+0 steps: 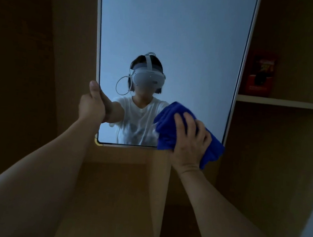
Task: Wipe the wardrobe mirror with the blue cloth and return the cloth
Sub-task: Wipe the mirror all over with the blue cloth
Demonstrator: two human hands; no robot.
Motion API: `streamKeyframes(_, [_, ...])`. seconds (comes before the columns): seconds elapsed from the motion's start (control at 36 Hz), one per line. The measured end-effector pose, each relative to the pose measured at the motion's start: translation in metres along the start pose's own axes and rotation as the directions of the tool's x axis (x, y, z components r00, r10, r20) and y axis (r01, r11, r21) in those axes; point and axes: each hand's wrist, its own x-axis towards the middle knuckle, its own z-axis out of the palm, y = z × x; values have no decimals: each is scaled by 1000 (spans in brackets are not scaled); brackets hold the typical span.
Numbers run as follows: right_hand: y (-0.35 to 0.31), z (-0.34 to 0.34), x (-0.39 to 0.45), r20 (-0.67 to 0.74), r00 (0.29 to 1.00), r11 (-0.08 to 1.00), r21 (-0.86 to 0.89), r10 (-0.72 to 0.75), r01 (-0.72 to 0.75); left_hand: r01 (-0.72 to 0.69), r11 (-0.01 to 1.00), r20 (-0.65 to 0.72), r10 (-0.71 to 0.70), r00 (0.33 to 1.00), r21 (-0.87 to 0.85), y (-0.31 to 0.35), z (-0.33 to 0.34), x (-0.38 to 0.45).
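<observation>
A tall wardrobe mirror (173, 32) in a pale frame fills the upper middle of the view and reflects a person in a white shirt. My left hand (91, 105) grips the mirror's left edge low down, thumb pointing up along the frame. A bunched blue cloth (167, 123) lies against the glass at the mirror's lower right corner. My right hand (189, 141) presses on the cloth with fingers spread over it. Part of the cloth hangs past the mirror's bottom edge.
Dim wooden wardrobe panels surround the mirror. A shelf (282, 102) at the right holds a red box (260, 73). Below the mirror stand an upright wooden divider (159, 196) and an open compartment (111, 201). A pale surface shows at the far right edge.
</observation>
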Motion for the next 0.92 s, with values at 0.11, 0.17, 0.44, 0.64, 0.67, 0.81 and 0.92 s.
streamKeyframes(0.11, [21,-6,28,-4,955,955,15,295,-295,-3,1000,-8,3,1000,1,0,0,0])
streamKeyframes(0.17, [32,-8,48,-3,894,894,15,448,-448,-10,1000,-14,10,1000,-10,-1,0,-1])
streamKeyframes(0.44, [40,-5,50,-11,824,824,28,567,-566,3,1000,-28,-4,1000,-22,0,1,-1])
streamKeyframes(0.64, [30,-2,-7,72,792,793,21,607,-609,-13,999,-30,11,999,-39,-2,3,-1])
streamKeyframes(0.67, [30,-2,-4,70,787,788,19,614,-616,-16,999,-30,15,999,-40,-2,2,-1])
streamKeyframes(0.81, [29,-6,18,43,777,777,21,628,-629,-22,1000,-18,21,1000,-21,1,0,-3])
streamKeyframes(0.92, [37,-7,50,27,809,808,34,587,-588,-53,998,-1,53,999,-22,2,-4,-6])
